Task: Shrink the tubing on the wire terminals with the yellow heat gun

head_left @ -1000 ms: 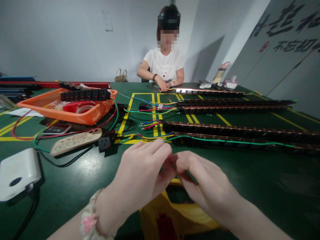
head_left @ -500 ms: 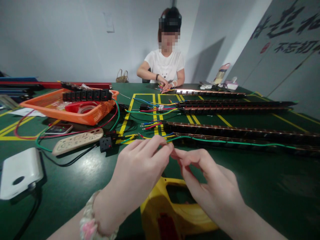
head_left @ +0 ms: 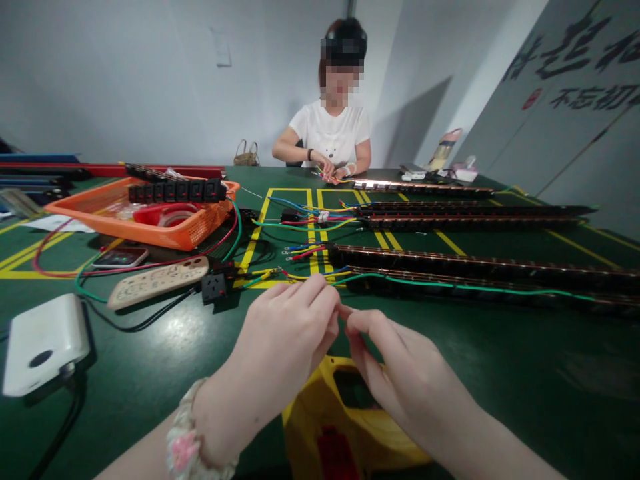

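Observation:
My left hand (head_left: 287, 327) is closed, its curled fingers pressed together in front of the wire ends. Just to the right, my right hand (head_left: 400, 360) pinches thumb and forefinger, and its fingertips meet those of my left hand. Whatever lies between the fingers is hidden. A green wire (head_left: 425, 283) runs along the nearest black strip (head_left: 500, 293) and reaches the spot just behind my left fingers. Beneath both hands lies a yellow tool-like frame (head_left: 320, 400) with a red part (head_left: 337, 453), partly covered by them.
An orange basket (head_left: 185, 233) with black socket strips stands at left. Near it lie a beige power strip (head_left: 160, 283), a black plug adapter (head_left: 214, 288) and a white device (head_left: 47, 343). More black strips (head_left: 475, 217) stretch to the right. Across the table a person (head_left: 333, 133) handles wires.
My right hand has shifted slightly left and down, and its fingers have drawn together against the left hand. The left hand stays almost in place. The view has moved slightly.

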The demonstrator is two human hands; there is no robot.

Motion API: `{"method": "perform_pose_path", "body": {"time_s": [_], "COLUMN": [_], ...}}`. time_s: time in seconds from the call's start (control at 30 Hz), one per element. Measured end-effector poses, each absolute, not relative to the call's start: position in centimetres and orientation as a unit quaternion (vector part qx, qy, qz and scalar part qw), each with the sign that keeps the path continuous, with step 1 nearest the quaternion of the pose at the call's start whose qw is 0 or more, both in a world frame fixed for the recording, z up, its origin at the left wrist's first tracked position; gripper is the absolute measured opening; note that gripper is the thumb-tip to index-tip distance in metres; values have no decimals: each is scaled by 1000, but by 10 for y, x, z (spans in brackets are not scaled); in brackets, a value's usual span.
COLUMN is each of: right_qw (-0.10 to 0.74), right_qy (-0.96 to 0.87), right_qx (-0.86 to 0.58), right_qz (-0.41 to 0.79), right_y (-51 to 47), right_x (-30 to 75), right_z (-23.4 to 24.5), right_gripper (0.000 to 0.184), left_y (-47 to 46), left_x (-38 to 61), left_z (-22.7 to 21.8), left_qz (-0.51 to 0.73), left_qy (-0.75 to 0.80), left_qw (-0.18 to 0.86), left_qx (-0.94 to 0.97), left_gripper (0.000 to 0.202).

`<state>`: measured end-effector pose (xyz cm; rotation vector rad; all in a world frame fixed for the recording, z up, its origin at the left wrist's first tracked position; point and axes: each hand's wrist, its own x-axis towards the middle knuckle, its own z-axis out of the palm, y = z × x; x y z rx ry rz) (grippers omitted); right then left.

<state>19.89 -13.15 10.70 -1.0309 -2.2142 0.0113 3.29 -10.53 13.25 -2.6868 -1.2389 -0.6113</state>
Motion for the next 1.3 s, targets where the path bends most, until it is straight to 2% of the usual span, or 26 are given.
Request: {"method": "perform_pose_path", "body": {"time_s": [0.33, 0.67, 0.97, 1.3], "right_qw": [338, 352, 314, 334], "right_qy": [-860, -866, -896, -890], "right_qx": [-379, -355, -305, -307], "right_qz": [-43, -8, -74, 57], "right_y": [-132, -133, -126, -131], "right_x": [199, 197, 201, 207], "right_z": [108, 106, 112, 119], "right_gripper": [18, 22, 18, 21], "left_y": [-106, -106, -104, -108], "left_x": [34, 33, 28, 35], "left_z": [131, 129, 134, 143], "left_qz": [-208, -192, -250, -308], "left_qy": [-403, -414, -408, -403], "left_qw": [36, 0, -170, -285], "left_qx": [-891, -890, -861, -813], "left_gripper": [9, 6, 6, 8]}}
